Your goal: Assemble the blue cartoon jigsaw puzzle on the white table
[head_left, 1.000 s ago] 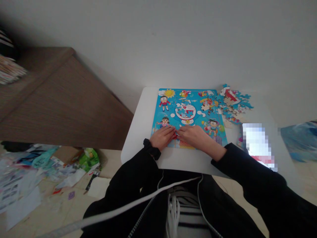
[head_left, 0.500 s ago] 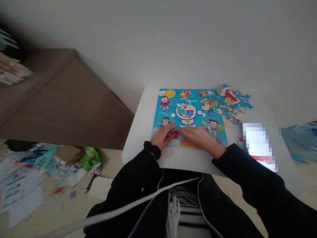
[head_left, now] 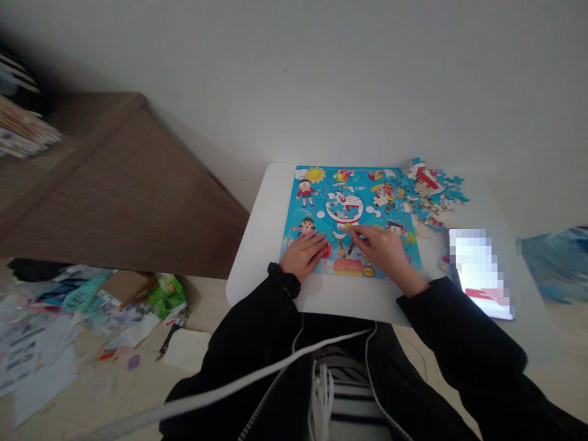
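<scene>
A blue jigsaw puzzle (head_left: 294, 208) with cartoon characters lies on the white table, a round white cat face at its middle. My left hand (head_left: 305, 252) rests flat on the puzzle's lower left, fingers stretched out beside a red round patch. Over the lower middle, just below the cat face, my right hand (head_left: 379, 248) has its thumb and fingertips pinched together at the picture. Whatever is between those fingertips is too small to make out. Loose puzzle pieces (head_left: 432, 190) are heaped at the puzzle's upper right, some overlapping its edge.
A phone (head_left: 482, 275) with a lit, blurred-out screen lies on the white table (head_left: 257, 245), right of the puzzle. A brown wooden cabinet (head_left: 114, 196) stands at the left. Bags and papers (head_left: 124, 306) litter the floor below it. A white cord (head_left: 239, 383) crosses my lap.
My right hand has moved right and slightly up, away from my left hand, and now pinches below the cat face. The left hand has flattened over the lower-left area.
</scene>
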Action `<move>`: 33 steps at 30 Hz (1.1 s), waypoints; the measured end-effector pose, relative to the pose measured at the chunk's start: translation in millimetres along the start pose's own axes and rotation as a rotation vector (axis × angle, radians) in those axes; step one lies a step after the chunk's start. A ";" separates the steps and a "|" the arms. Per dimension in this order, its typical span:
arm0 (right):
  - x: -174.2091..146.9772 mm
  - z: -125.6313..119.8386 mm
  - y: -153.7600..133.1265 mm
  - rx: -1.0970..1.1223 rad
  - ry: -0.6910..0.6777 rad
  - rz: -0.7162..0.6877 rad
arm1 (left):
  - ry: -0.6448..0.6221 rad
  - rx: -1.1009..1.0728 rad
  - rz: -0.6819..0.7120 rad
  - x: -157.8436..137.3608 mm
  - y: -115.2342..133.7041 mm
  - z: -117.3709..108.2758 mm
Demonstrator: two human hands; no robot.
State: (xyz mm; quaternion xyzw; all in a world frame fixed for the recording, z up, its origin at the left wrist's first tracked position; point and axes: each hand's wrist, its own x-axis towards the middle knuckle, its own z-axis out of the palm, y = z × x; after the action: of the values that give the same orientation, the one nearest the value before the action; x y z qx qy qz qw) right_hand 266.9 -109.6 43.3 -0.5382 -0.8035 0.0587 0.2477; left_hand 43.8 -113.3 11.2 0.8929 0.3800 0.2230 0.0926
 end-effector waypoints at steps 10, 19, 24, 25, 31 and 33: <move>-4.4 -11.8 -1.0 -0.271 -0.009 -0.126 | -0.052 0.075 -0.032 5.8 6.9 -5.9; 10.8 11.2 -17.3 -0.034 -0.131 -0.223 | -0.047 0.032 -0.045 4.0 3.5 -2.5; 11.9 12.8 -19.7 -0.104 -0.144 -0.239 | -0.013 0.108 -0.054 -0.6 5.0 -11.0; 12.0 12.8 -19.8 -0.107 -0.149 -0.238 | 0.003 0.131 -0.072 -3.1 5.5 -14.0; 10.8 16.3 -18.2 -0.039 -0.089 -0.207 | 0.043 0.201 -0.144 -26.0 7.3 -25.9; 9.9 17.3 -18.2 -0.033 -0.052 -0.200 | 0.048 0.207 -0.144 -31.0 7.5 -25.8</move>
State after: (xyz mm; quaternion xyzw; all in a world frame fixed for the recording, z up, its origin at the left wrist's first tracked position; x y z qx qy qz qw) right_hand 240.7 -105.3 38.1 -0.4577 -0.8601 0.0342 0.2225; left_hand 17.6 -140.9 26.4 0.8625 0.4663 0.1966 0.0065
